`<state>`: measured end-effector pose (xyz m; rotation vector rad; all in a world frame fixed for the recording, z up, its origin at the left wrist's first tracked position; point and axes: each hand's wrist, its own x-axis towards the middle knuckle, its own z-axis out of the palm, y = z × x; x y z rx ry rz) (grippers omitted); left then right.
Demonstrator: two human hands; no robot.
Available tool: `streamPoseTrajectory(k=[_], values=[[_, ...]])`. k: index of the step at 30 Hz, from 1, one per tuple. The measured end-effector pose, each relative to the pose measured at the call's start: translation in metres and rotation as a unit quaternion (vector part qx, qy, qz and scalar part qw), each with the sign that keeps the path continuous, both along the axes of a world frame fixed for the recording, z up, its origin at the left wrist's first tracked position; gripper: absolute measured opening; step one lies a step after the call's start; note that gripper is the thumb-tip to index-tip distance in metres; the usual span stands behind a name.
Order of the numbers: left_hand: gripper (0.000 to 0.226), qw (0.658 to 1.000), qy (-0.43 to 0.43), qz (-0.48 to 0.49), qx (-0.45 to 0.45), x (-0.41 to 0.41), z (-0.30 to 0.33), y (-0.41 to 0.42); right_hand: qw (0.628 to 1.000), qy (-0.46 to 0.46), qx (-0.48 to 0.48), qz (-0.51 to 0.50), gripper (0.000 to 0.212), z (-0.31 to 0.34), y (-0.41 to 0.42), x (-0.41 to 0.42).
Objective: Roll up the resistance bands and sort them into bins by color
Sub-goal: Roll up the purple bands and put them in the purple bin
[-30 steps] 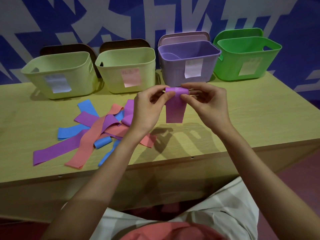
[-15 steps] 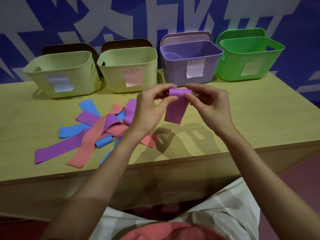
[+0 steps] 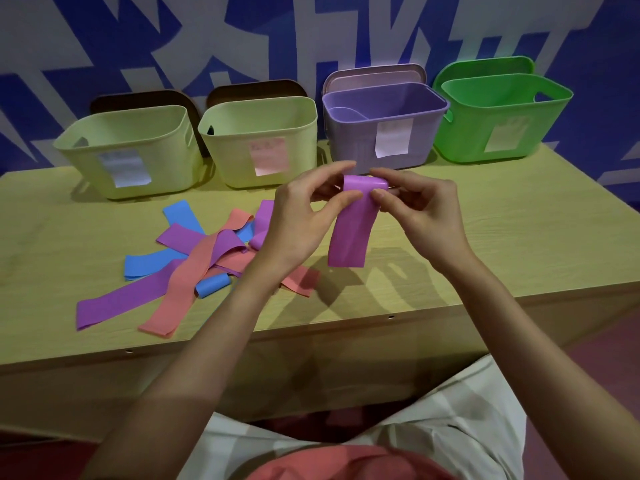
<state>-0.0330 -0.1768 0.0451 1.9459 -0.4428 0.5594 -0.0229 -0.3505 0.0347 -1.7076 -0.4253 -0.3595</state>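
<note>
A person seated at a pale wooden desk [image 3: 485,237] holds a purple resistance band [image 3: 349,230] in the air above the desk, just in front of a row of bins. The left hand [image 3: 298,220] pinches the band's top edge between thumb and curled fingers, and the right hand [image 3: 419,209] pinches the same top edge from the other side, thumb tip pressed on the front. The top of the band is curled over into the start of a roll, and the rest hangs down loose, its lower end above the desk surface. To the left on the desk lies a loose pile of flat bands [image 3: 194,265] in purple, salmon pink and blue, overlapping one another, with one small rolled blue band [image 3: 212,286] at the pile's near edge. Along the back of the desk stand four open bins, each with a paper label on its front: two pale yellow-green bins [image 3: 138,147] at the left, a purple bin [image 3: 384,129] directly behind the hands, and a green bin [image 3: 502,116] at the right. Behind them is a blue and white patterned wall [image 3: 207,39].
</note>
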Motion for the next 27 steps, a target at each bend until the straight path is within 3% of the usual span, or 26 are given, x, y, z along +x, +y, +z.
streamPoseTrajectory(k=[7,13,20,27], values=[[0.025,0.997,-0.046,0.03,0.047,0.0038,-0.0023,0.0012,0.999,-0.013,-0.034,-0.004,0.032,-0.0026,0.0041,0.003],[0.027,0.997,-0.039,0.039,0.055,0.0068,-0.0028,0.0022,0.998,-0.046,-0.052,0.006,0.046,-0.0056,0.0047,0.0017],[0.025,0.998,-0.01,0.029,0.062,0.006,-0.0041,0.0045,0.998,-0.044,-0.046,-0.012,0.036,-0.0043,0.0055,0.0028],[0.028,0.996,-0.046,0.022,0.076,0.0033,-0.0057,0.0058,0.998,-0.028,-0.055,-0.026,0.032,-0.0077,0.0089,0.0051]])
